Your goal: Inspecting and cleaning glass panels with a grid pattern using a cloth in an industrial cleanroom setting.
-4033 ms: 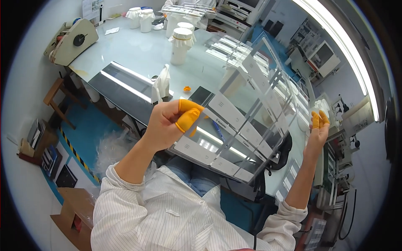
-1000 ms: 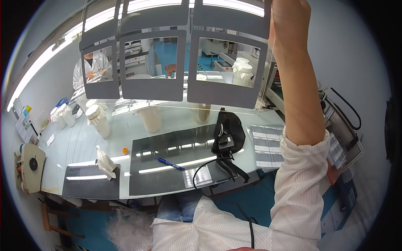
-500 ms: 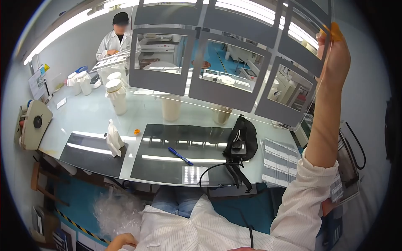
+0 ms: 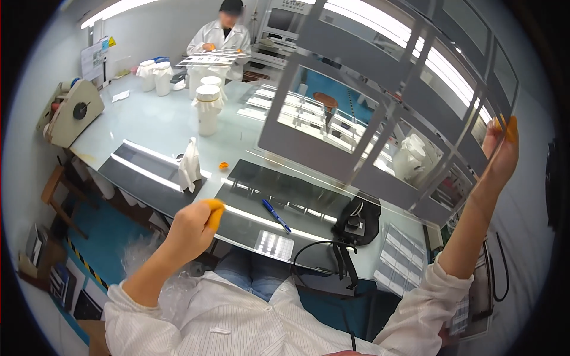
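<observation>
My right hand, with orange finger covers, is closed on the right edge of a large clear sheet printed with several grey window frames. The sheet is raised and tilted above the right half of the bench. My left hand is raised in front of the near bench edge, its fingers curled and orange covers on the tips; whatever lies inside them, if anything, is hidden. Beyond it stands a white cloth-like bundle. On a dark glossy panel lies a blue pen.
A black pouch with a cable and straps lies by the near bench edge, beside a stack of patterned sheets. White cloth-covered jars stand farther back. A tape dispenser-like device sits left. A co-worker handles sheets across the bench.
My left hand has risen from beside the crumpled clear plastic to the bench edge. My right hand has lowered, and the sheet has tilted and shifted right. The view has turned.
</observation>
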`<action>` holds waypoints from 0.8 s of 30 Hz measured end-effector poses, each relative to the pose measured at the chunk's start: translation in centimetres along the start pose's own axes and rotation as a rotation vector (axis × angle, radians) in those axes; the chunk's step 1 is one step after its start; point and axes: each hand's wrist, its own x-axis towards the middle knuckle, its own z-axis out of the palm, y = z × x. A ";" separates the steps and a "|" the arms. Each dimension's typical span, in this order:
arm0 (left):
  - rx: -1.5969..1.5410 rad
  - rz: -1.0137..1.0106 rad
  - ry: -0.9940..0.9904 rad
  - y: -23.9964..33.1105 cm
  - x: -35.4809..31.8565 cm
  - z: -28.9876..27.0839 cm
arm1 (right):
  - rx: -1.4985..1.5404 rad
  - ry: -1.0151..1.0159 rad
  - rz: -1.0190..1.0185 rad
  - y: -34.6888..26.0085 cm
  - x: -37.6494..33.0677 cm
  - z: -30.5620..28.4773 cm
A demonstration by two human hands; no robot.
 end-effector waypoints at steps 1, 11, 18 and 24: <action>-0.031 -0.031 0.020 0.7 0.7 -0.5 | 0.023 -0.045 0.030 1.9 -0.4 0.2; -0.674 0.196 0.274 4.6 5.8 2.1 | -0.002 -0.121 -0.008 3.3 -2.9 -3.3; -0.454 0.217 0.302 4.1 3.2 4.5 | -0.192 0.040 -0.012 3.6 -8.2 -4.4; -0.476 0.127 0.277 3.5 2.1 6.0 | -0.130 0.013 -0.036 4.5 -9.8 -6.4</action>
